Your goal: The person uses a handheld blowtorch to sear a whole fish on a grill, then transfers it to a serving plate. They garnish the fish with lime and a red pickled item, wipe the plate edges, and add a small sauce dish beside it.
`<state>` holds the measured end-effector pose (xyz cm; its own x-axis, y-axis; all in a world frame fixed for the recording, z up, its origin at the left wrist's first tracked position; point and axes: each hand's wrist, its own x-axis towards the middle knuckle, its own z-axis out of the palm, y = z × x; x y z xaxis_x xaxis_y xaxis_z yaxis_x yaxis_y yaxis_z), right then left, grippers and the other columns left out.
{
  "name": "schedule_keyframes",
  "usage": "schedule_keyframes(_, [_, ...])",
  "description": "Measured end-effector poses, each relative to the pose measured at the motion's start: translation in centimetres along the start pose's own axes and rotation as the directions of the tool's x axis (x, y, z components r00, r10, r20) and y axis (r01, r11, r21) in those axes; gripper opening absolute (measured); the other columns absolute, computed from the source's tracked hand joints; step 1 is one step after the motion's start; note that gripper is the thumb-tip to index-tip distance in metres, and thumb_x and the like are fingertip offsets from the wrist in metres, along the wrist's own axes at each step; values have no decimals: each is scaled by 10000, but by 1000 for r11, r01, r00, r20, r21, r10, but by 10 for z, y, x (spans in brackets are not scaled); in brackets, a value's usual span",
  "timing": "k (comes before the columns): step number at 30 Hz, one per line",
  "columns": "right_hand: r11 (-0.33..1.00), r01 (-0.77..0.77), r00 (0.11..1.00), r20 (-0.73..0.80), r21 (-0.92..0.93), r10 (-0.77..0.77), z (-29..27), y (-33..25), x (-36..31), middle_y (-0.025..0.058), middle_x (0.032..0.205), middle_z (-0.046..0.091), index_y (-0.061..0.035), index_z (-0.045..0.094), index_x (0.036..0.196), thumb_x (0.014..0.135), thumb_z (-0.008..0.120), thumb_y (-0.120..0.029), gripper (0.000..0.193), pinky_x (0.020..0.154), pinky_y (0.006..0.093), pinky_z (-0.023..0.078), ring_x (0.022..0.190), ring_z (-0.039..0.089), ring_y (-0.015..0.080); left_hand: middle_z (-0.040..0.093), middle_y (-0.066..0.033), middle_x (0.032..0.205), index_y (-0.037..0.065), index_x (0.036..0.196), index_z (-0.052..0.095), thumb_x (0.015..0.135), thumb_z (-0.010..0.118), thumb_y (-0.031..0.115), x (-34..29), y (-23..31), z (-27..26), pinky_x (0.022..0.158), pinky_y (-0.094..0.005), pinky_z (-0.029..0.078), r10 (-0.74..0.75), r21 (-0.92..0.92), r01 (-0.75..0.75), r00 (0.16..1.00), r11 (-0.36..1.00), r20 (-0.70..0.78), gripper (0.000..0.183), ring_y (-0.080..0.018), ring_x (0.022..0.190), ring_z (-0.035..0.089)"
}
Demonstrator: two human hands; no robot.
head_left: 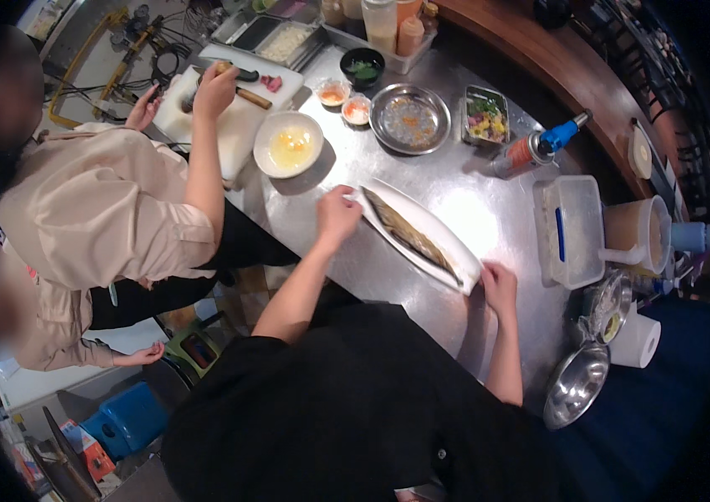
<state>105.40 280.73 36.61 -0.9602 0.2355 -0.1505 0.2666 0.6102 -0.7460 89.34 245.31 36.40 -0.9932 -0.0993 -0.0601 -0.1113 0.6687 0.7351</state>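
Observation:
A long white plate is held between my two hands over the steel counter, slanting from upper left to lower right. On it lies a long, narrow piece of food with golden-brown flesh and a dark edge; I cannot tell whether it is fish or vegetable. My left hand is closed on the plate's far left end. At the near right end, my right hand pinches the rim. Whether the plate touches the counter is unclear. Beyond my left hand stands a pale bowl with yellow liquid inside.
A round metal tray, a container of chopped toppings and a blow torch stand beyond the plate. To the right are a clear plastic box and a steel bowl. At left, a co-worker works over a cutting board.

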Motion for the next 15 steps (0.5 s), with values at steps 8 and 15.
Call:
schedule_keyframes(8, [994, 111, 991, 76, -14, -110, 24, -61, 121, 174, 889, 717, -14, 716, 1019, 889, 583, -153, 232, 765, 351, 533, 810, 703, 275, 703, -114, 769, -15, 1284, 567, 822, 620, 45, 1, -24, -49, 498, -284, 519, -207, -259, 214, 977, 942, 54, 469, -156, 562, 662])
schedule_keyframes(15, [999, 9, 996, 92, 37, -13, 37, -62, 133, 133, 854, 723, -16, 712, 1039, 892, 606, -146, 223, 742, 319, 530, 780, 687, 193, 712, -128, 801, -14, 1316, 545, 824, 649, 70, 14, -36, -56, 500, -285, 514, -170, -316, 196, 979, 928, 110, 510, -155, 551, 652])
